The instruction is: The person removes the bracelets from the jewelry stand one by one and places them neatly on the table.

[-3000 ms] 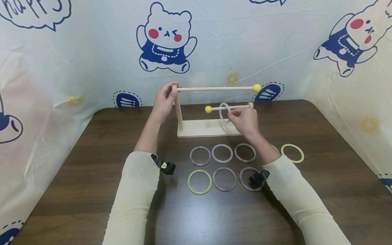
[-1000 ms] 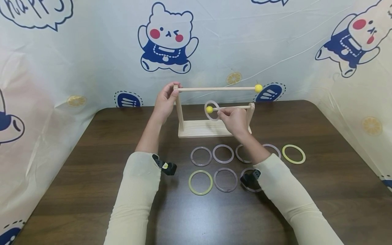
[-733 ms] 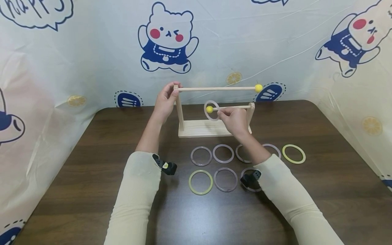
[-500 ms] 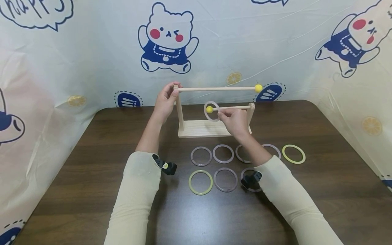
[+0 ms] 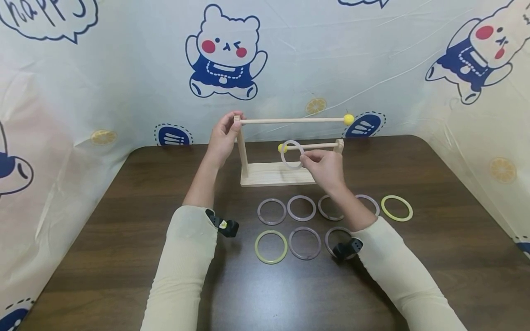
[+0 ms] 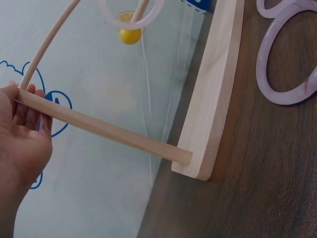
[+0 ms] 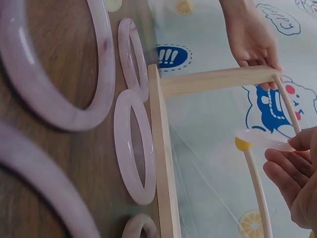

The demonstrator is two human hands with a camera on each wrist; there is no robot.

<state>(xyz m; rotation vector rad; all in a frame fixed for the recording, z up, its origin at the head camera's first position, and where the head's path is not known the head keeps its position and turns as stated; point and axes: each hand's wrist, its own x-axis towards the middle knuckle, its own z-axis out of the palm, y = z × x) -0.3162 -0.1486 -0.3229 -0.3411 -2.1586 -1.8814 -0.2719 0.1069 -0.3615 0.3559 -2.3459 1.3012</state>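
Observation:
A pale wooden two-arm stand (image 5: 269,175) stands at the far side of the table, a yellow ball on the tip of each rod. My left hand (image 5: 222,139) grips the top of its tall left post (image 6: 104,126). Between thumb and fingers my right hand (image 5: 328,169) pinches a pale lilac bangle (image 5: 291,142) by its right edge. That bangle is upright at the tip of the lower rod (image 5: 320,146), overlapping the yellow ball (image 7: 242,144) there. Through the bangle, part of the lower rod shows in the head view. The upper rod (image 5: 294,121) carries no bangle.
In front of the stand, several lilac bangles (image 5: 301,219) lie flat in two rows on the dark wooden table (image 5: 103,239). A yellow-green bangle (image 5: 271,262) is at front left, another yellow-green bangle (image 5: 396,220) at right. A printed cloth (image 5: 145,69) hangs behind the table.
The lilac bangle went leftward along the lower rod to the ball, paused around it, and has since shifted slightly right and nearer with my right hand. My left hand keeps its hold.

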